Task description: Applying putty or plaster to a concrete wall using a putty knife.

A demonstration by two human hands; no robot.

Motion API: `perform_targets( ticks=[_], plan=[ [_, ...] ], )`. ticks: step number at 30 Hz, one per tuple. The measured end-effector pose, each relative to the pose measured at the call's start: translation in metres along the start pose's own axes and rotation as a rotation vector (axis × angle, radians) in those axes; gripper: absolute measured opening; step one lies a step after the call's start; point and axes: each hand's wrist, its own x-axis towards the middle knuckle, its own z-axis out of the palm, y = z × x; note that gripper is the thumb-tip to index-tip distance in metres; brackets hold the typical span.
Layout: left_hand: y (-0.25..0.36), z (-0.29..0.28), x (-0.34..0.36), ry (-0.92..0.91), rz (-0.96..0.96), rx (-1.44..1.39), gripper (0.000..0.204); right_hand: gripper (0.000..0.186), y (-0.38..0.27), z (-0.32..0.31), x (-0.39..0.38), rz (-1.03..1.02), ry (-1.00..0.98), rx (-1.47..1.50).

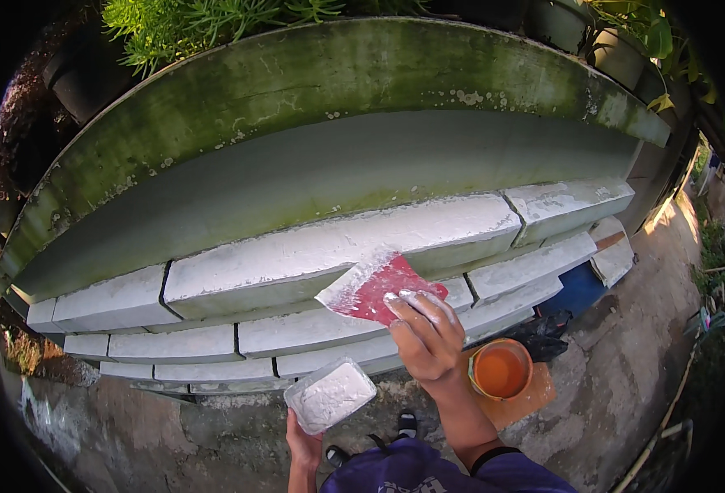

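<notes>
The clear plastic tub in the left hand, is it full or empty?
Nearly full. The clear plastic tub, with no lid on it, holds white paste almost up to its rim; the left hand supports it from below.

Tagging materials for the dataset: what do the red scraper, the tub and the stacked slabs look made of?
Scraper: likely flexible plastic, red, smeared with white paste; it looks thin and flat.
Tub: clear thin plastic, see-through walls, filled with white putty-like paste.
Slabs: probably concrete or cement, grey with a rough white coat and visible joints.
The right hand holds the scraper, the left hand the tub.
</notes>
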Motion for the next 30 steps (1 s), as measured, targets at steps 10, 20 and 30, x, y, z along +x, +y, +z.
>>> perform_targets(
  ticks=[10,20,30],
  plan=[
    [-0.001,-0.012,-0.001,0.013,-0.003,-0.009,0.064,0.022,-0.039,0.025,0.012,-0.021,-0.132,0.197],
    [0.003,-0.031,-0.008,0.005,0.024,-0.014,0.066,0.02,-0.031,0.04,-0.003,0.002,-0.038,0.074],
    [0.014,-0.056,-0.022,0.0,-0.003,-0.078,0.063,0.026,-0.026,0.034,-0.013,0.031,0.095,-0.096]
  ],
)
